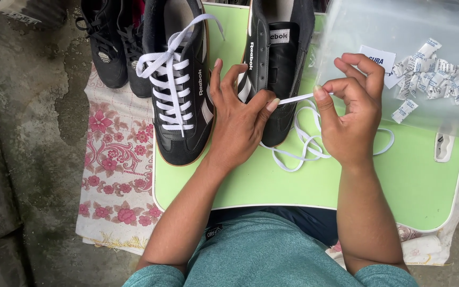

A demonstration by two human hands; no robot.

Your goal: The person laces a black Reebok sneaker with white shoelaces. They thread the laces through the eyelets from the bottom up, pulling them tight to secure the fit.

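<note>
the left hand (240,114) is resting on the unlaced black sneaker (280,64), pinching the white shoelace (306,146) at its side. the right hand (349,106), just right of the sneaker, is gripping the lace's tip. a laced sneaker (179,90) is lying left of it on the green surface (314,186).

Laced black shoe (179,90), floral cloth (113,175), plastic bag of white sachets (426,74).
</note>
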